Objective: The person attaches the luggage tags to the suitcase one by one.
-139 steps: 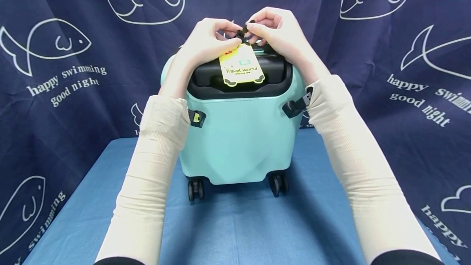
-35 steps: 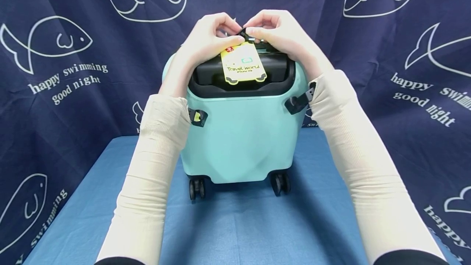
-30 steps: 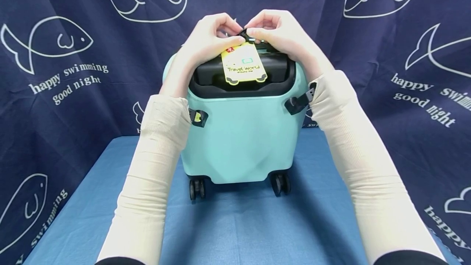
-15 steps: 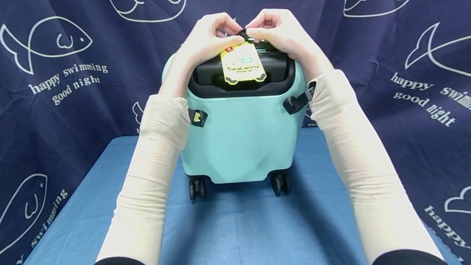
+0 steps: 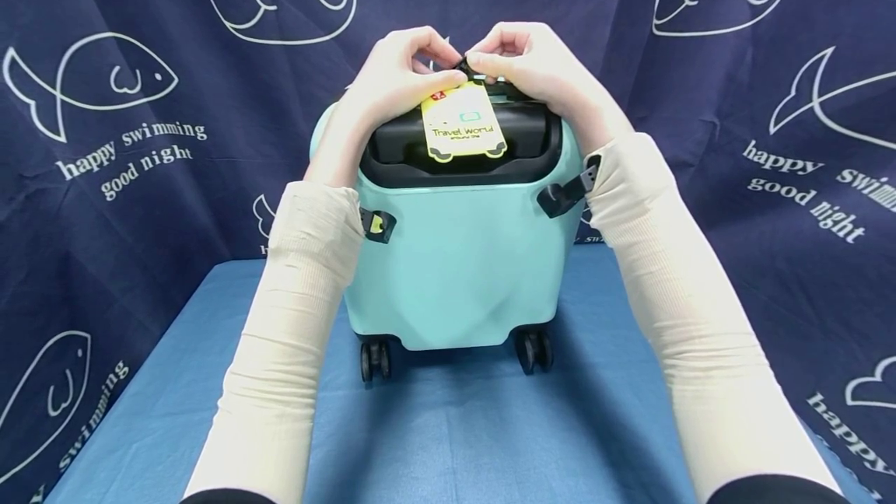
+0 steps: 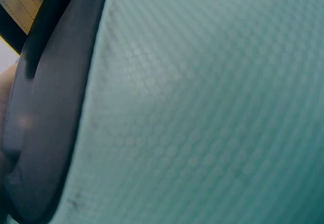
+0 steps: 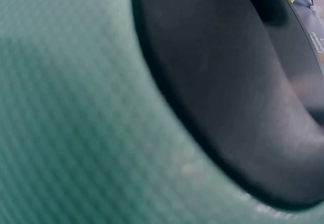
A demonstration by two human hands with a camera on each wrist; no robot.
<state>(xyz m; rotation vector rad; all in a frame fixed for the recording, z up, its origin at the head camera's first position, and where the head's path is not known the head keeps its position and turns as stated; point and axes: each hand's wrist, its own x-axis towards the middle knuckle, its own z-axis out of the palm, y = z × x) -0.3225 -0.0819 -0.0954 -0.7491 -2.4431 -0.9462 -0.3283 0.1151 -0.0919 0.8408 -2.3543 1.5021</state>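
A small mint-green suitcase (image 5: 455,271) stands upright, its black top panel (image 5: 392,169) facing the head camera. Over that panel hangs a yellow-edged luggage tag (image 5: 463,127) printed "Travel World". Its short black strap (image 5: 465,67) is pinched from both sides at the top of the case. My left hand (image 5: 406,72) holds the strap's left side between thumb and fingers, the thumb right at the tag's upper edge. From the right, my right hand (image 5: 528,61) pinches the strap too, its fingertips nearly meeting the left ones. Fingers partly hide the strap's fastening.
The suitcase's black wheels (image 5: 533,350) rest on a blue cloth-covered table (image 5: 448,434). Behind and at both sides hangs a dark blue curtain (image 5: 140,216) with white whale and fish drawings. Black wrist-camera mounts (image 5: 560,197) sit close before the case's front.
Several seconds ago a black strap end stuck up between the right fingertips; now the hands are closer together and that end no longer shows. Over the last second both hands stay almost still.
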